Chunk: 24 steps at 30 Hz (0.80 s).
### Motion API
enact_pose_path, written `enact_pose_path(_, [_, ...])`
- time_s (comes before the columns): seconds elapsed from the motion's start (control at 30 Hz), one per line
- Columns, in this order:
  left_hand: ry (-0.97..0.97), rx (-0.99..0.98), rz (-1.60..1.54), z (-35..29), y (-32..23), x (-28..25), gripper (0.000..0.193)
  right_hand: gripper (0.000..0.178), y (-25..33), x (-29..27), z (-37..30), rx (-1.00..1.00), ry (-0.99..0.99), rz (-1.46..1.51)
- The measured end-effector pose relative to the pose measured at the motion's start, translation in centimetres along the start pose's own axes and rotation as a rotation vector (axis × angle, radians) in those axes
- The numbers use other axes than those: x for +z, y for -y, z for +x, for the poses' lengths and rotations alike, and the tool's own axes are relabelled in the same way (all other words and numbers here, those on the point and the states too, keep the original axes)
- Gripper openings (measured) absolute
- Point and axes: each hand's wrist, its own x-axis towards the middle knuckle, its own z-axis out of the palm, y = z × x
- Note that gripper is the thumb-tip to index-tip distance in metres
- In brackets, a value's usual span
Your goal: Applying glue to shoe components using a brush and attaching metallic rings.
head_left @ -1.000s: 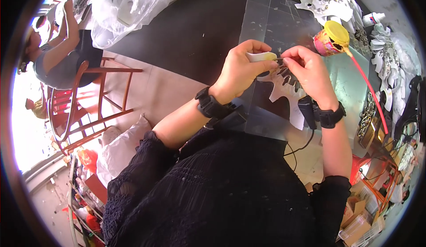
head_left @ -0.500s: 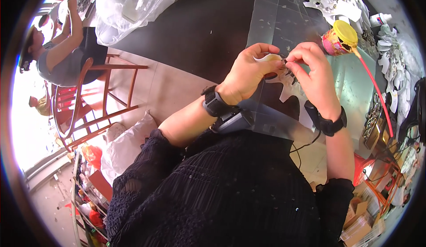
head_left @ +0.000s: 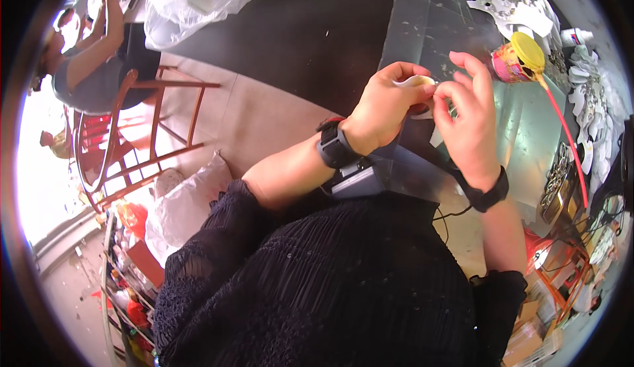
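Observation:
My left hand (head_left: pixel 382 108) is closed around a small curved white piece (head_left: pixel 415 81), its thumb pressed on the near side. Close beside it, the thumb and forefinger of my right hand (head_left: pixel 470 119) are pinched together at the edge of that piece, while another finger is raised. Whatever lies between my right fingertips is too small to tell. Both hands are above a clear plastic sheet (head_left: pixel 416 27) on the dark table (head_left: pixel 297 50). To the right of my right hand stands a pink jar with a yellow lid (head_left: pixel 527 51), a red tube (head_left: pixel 563 129) running from it.
White cut-out pieces (head_left: pixel 522 10) with small shiny bits are heaped along the far right, near a white bottle (head_left: pixel 576 37). A clear plastic bag (head_left: pixel 198 4) rests at the table's far left. Beyond it, a person (head_left: pixel 92 70) sits on a wooden chair (head_left: pixel 122 123).
A white cut-out that hung below my hands is no longer seen there. My right hand's fingers have spread, one lifting. The view has shifted slightly.

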Motion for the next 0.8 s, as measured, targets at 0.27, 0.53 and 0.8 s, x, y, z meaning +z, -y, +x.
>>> enact_pose_path(0.27, [0.022,-0.122,-0.244,-0.3,-0.6,0.5,0.014,0.014,1.4,1.6,-1.4,-0.03,-0.093,-0.376])
enact_pose_path(0.53, [0.091,1.073,1.341,-0.5,-3.7,-1.5,0.051,0.017,-0.7,1.0,-1.6,0.003,-0.043,-0.229])
enact_pose_path(0.8, [0.502,0.688,1.26,2.2,-4.3,-1.4,0.052,0.014,-0.1,2.2,-1.3,-0.01,0.008,-0.283])
